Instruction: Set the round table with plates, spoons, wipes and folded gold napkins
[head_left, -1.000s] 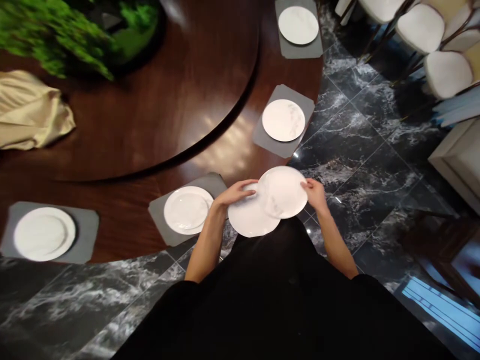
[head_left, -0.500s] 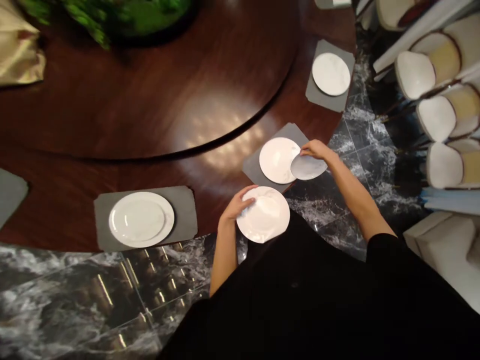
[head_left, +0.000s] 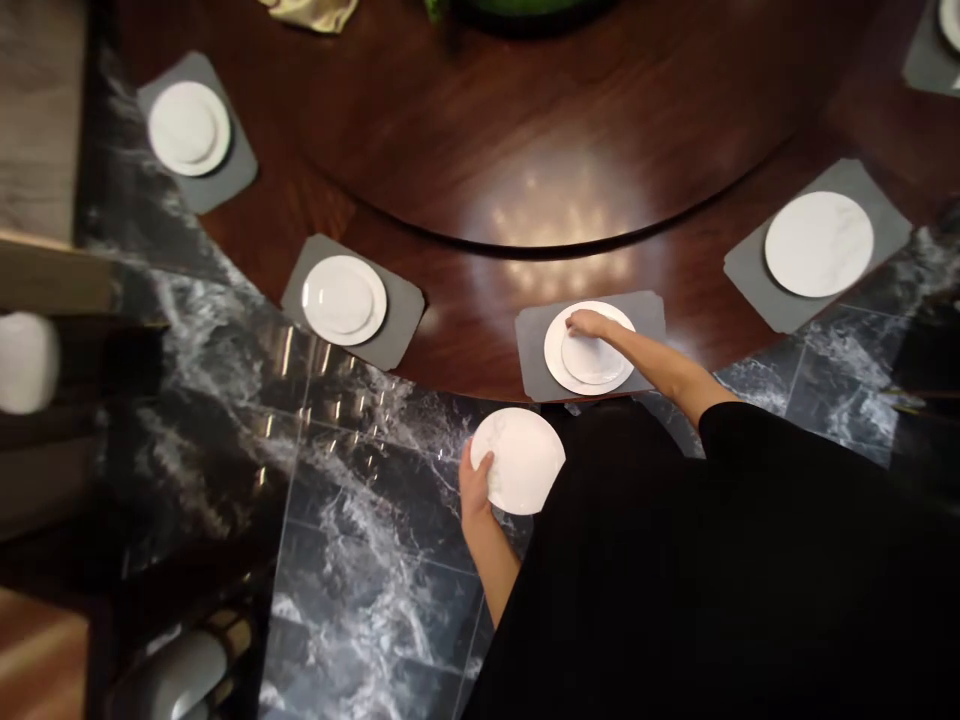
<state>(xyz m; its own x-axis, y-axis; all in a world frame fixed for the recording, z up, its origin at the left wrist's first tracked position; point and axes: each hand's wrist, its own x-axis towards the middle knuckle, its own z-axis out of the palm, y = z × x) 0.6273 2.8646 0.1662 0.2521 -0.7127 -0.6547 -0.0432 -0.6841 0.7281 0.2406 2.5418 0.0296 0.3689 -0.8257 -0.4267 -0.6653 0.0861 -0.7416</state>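
My left hand is closed on the left rim of a white plate, held near my body below the table edge. Whether more plates lie under it I cannot tell. My right hand pinches the upper left rim of a small white plate. That small plate rests over a larger white plate, which lies on a grey placemat at the table's front edge.
The round dark wooden table carries a raised turntable. Leftward, a placemat bears stacked plates; on the right lies a single large plate. Dark marble floor surrounds it. A chair stands at lower left.
My right hand has brought the small plate from beside the large plate to on top of it. The view has swung leftward. My left hand still holds its plate.
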